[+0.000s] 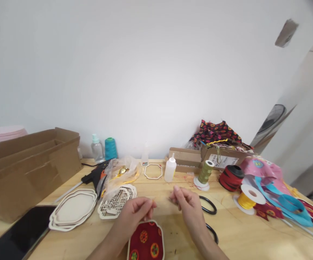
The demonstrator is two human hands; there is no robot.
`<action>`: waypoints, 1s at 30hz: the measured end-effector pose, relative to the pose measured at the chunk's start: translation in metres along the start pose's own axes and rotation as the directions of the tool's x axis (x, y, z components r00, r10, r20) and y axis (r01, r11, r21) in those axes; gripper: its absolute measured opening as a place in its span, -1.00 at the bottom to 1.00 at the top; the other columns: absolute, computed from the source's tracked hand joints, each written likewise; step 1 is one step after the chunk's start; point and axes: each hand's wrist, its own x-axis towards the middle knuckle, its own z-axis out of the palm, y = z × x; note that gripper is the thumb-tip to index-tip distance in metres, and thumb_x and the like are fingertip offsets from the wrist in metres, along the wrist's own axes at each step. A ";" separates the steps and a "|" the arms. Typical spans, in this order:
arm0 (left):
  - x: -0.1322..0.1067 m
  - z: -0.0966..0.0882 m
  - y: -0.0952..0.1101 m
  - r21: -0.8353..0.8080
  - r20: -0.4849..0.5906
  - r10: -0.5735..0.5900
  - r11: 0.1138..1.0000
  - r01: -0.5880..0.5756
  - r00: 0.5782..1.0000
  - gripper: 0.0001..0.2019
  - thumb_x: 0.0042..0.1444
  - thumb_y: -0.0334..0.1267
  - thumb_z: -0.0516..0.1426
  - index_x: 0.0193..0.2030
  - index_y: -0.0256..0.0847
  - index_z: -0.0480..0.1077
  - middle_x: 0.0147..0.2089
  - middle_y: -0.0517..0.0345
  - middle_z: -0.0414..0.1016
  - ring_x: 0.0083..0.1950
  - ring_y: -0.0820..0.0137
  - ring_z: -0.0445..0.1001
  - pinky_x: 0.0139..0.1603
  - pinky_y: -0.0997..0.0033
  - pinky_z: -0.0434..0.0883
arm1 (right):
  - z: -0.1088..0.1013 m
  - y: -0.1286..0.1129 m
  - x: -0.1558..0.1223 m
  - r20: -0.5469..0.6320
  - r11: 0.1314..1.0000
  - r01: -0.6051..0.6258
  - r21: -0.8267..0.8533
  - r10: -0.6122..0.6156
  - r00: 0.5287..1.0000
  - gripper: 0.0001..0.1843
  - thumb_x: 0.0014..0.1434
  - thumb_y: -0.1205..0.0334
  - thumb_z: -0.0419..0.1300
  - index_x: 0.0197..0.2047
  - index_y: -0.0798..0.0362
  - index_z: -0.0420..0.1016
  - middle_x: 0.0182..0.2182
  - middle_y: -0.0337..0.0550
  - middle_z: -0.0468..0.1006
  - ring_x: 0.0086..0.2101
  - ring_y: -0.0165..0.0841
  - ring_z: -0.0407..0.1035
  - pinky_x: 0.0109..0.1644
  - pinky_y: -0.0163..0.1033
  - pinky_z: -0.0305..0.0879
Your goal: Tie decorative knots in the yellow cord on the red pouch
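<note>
My left hand point(139, 210) is closed with thumb against curled fingers, just above the far edge of a red patterned fabric panel point(147, 241) in a pale wooden frame. What it pinches, if anything, is too small to see. To the right, my right hand point(186, 204) also has its thumb and fingertips pressed together; whatever lies between them cannot be made out. Partly hidden behind my right wrist is a pair of black loop handles point(208, 211), probably scissors, flat on the table. Left of my left hand lie pale cut-out lattice pieces point(106, 211).
Stacked wooden frames point(74, 213), a phone point(18, 231) and a cardboard box point(34, 173) occupy the left. A black glue gun point(93, 176) lies behind. A white squeeze bottle point(170, 169), green thread point(206, 172), red cord point(230, 178) and yellow cord point(246, 200) stand across the back and right.
</note>
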 end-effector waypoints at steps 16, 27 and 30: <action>0.014 -0.019 0.000 -0.687 -0.193 -0.020 0.717 -0.121 0.981 -0.78 0.13 -0.43 -0.07 -0.20 -0.28 0.37 -0.18 -0.04 0.49 -0.17 0.39 0.47 -0.13 0.32 0.43 | 0.014 0.011 -0.005 0.539 0.952 -0.240 0.188 0.104 0.836 -0.57 -0.39 0.03 0.37 -0.51 0.24 0.52 -0.66 -0.22 0.43 -0.62 -0.50 0.26 -0.53 -0.40 0.13; 0.021 -0.032 -0.011 -0.518 -0.146 -0.013 0.853 -0.066 0.989 -0.71 0.06 -0.26 0.06 -0.05 -0.19 0.29 0.01 -0.08 0.38 0.00 0.28 0.37 -0.05 0.29 0.34 | 0.002 0.007 0.007 0.459 0.695 -0.349 0.629 0.031 0.888 -0.63 -0.13 0.03 0.29 -0.54 0.24 0.44 -0.67 -0.25 0.41 -0.66 -0.59 0.22 -0.60 -0.50 0.05; 0.019 -0.033 -0.010 -0.492 -0.136 -0.025 0.870 -0.045 0.990 -0.73 0.02 -0.15 0.08 -0.14 -0.16 0.38 -0.02 0.03 0.42 -0.06 0.33 0.40 -0.11 0.37 0.37 | -0.004 0.005 0.012 0.481 0.550 -0.418 0.723 0.034 0.876 -0.70 -0.06 0.07 0.25 -0.42 0.18 0.43 -0.73 -0.40 0.27 -0.74 -0.66 0.02 -0.69 -0.55 -0.12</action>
